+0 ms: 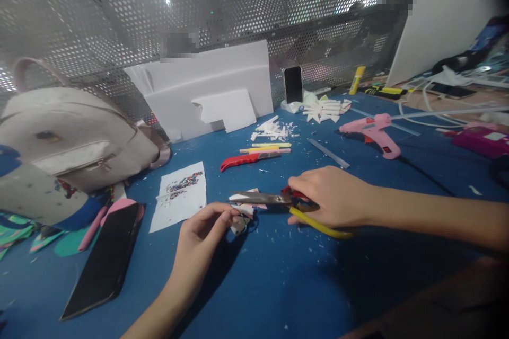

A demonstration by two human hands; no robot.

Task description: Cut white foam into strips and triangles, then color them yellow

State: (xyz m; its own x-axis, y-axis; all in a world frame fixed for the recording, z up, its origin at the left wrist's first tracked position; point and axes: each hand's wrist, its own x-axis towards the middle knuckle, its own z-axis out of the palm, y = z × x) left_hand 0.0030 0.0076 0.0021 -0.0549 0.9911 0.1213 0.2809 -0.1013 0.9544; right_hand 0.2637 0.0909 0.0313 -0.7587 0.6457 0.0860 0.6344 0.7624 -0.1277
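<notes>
My left hand [201,235] pinches a small white piece [245,210], perhaps paper, between thumb and fingertips. A little whitish bit with a thin dark loop [238,226] hangs just under those fingers; I cannot make out what it is. My right hand [336,196] is wrapped round scissors [270,198] with one red and one yellow handle. Their blades point left, just above and beyond the white piece, and the handles are spread. Behind the blades lies a pinkish-white scrap [256,195], partly covered by them.
A red-handled knife [242,160] and coloured sticks [270,146] lie beyond the scissors. White paper [196,204] holds multicoloured bits. A pink glue gun [371,130] with a cable lies right. A dark tablet or phone [103,259] and a backpack [75,132] are left. An upright phone [293,85] stands behind.
</notes>
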